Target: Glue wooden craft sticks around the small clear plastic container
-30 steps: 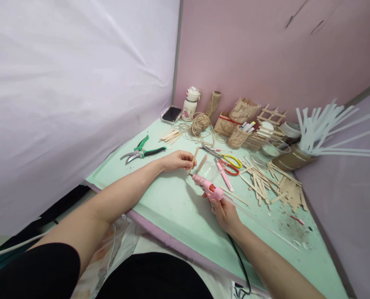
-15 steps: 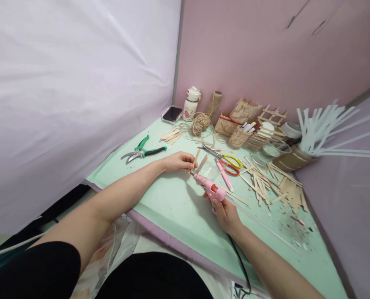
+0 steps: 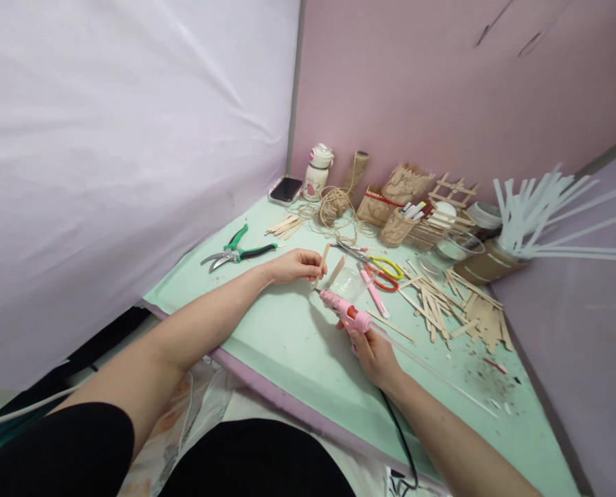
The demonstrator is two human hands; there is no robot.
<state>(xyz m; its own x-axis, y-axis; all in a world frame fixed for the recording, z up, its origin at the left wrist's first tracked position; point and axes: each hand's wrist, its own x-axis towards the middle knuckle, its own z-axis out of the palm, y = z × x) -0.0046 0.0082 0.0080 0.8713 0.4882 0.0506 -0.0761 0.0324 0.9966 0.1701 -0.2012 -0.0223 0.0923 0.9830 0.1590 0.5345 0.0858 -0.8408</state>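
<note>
My left hand pinches a wooden craft stick, held tilted above the table. My right hand is wrapped round the handle of a pink hot glue gun, with a long clear glue stick coming out of its back. The gun's nozzle is at the lower end of the craft stick; whether they touch I cannot tell. Just right of that stick, another wooden piece stands slanted by a clear plastic piece.
Green-handled pruning shears lie left. Scissors, a pink pen-shaped tool and loose craft sticks lie right. Behind are a phone, a bottle, twine and a holder of white glue sticks.
The glue gun has shifted slightly left, its nozzle now at the lower end of the craft stick. The left hand has moved a little left and turned the stick slightly.
</note>
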